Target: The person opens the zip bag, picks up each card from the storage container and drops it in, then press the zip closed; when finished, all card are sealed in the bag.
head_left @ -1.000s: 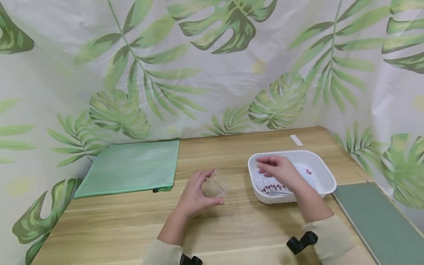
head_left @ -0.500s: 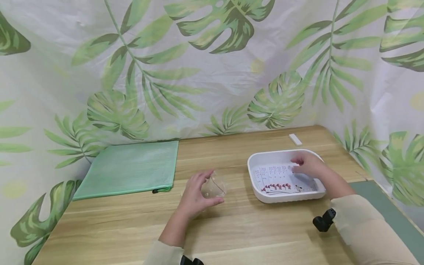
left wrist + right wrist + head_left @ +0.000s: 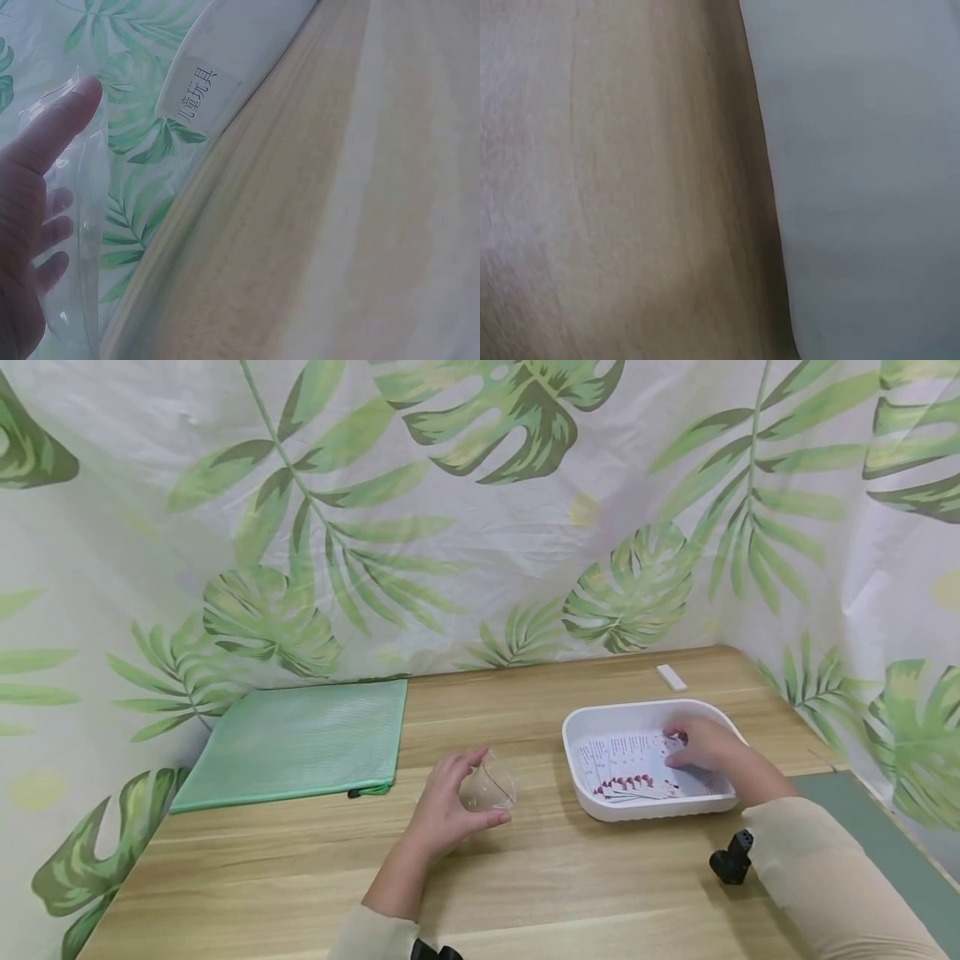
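My left hand (image 3: pixel 446 802) grips a clear see-through plastic piece (image 3: pixel 489 783), thumb on one side and fingers on the other. In the left wrist view, the fingers show through this plastic (image 3: pixel 84 217) behind the raised thumb. My right hand (image 3: pixel 705 745) reaches into a white plastic basin (image 3: pixel 600 810), thumb and fingertips apart, right at the printed cards. Several cards (image 3: pixel 618 760) lie fanned over the basin's floor, bearing text and red pictures. The right wrist view shows only the basin's outer wall (image 3: pixel 862 180) and wood; the hand is out of that view.
A green mesh zip pouch (image 3: pixel 300 739) lies flat at the back left. Behind the basin is a small white block (image 3: pixel 671 677). A grey-green board (image 3: pixel 862 827) covers the table's right side, partly under my right sleeve. A leaf-patterned curtain (image 3: pixel 480 527) hangs along the back edge.
My right hand has moved right across the basin and down to the cards, its thumb and fingers parting lately. My left hand keeps its place with the clear plastic.
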Available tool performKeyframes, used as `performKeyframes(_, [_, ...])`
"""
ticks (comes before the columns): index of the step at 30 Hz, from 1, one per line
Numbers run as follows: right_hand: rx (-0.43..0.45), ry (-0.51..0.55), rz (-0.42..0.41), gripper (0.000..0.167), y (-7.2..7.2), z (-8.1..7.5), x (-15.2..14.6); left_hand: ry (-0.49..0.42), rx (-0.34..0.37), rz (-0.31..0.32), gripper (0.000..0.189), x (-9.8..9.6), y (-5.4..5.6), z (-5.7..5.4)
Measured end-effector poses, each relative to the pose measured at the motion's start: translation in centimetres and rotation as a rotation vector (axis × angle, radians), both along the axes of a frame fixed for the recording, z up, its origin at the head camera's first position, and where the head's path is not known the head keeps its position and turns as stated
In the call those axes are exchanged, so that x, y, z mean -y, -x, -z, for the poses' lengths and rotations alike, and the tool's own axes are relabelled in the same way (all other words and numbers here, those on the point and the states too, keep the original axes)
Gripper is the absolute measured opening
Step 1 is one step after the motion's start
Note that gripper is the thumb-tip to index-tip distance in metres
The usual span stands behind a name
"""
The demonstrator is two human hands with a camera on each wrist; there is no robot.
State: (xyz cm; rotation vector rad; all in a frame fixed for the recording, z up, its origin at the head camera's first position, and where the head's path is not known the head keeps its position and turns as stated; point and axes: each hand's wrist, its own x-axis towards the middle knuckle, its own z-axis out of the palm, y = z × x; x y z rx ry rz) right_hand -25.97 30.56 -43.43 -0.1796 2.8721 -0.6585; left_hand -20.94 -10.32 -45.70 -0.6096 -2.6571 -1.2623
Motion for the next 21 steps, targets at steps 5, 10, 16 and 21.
performKeyframes(5, [-0.024,0.015,0.009,0.049,0.1,0.27,0.15,0.008,-0.005,0.002,0.092,-0.02,-0.01,0.07])
performKeyframes(10, [-0.011,0.001,0.005,0.048,0.21,0.29,0.29,0.003,0.001,0.004,0.092,0.0,0.0,0.15])
performKeyframes(16, [0.024,0.021,0.045,0.038,0.65,0.21,0.2,-0.004,-0.002,0.007,0.092,0.0,0.0,0.18])
performKeyframes(21, [-0.011,0.034,0.071,0.026,0.94,-0.01,0.11,-0.005,0.006,0.01,0.092,0.01,-0.05,0.17])
